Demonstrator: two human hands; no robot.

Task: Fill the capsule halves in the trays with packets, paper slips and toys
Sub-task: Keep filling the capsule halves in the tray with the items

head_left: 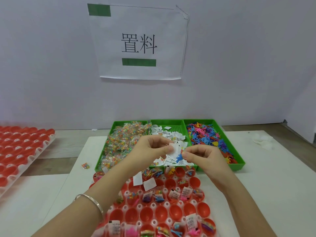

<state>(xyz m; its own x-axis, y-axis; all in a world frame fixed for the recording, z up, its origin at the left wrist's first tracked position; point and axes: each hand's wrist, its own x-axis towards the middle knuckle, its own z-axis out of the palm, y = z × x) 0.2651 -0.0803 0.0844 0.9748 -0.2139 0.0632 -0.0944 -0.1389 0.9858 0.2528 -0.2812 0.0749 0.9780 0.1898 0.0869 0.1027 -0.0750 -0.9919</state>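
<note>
**Position of the hands.** We hold both hands over the middle bin (165, 120), above the counter (256, 185).

**State of each grip.**
- The left hand (152, 147) pinches a white slip (173, 148) between thumb and forefinger.
- The right hand (203, 157) pinches a blue toy (179, 158) by its upper end, with the other fingers curled.
- Slip and toy overlap between the two grips. We cannot tell whether they touch.
- The toy's long axis slopes down and to the left.

**Position of the target.**
- The tray (154, 221) lies below both grips and toward us.
- Its far rows are partly filled.
- One half (179, 171) that appears empty sits almost directly under the toy.
- A row of empty halves (159, 213) lies nearer us.
- We judge the right hand the nearer to the single half.

**Pose.** The forearms converge over the tray.

**Next move.** It calls for lowering toward us rather than a sideways reach.
</note>
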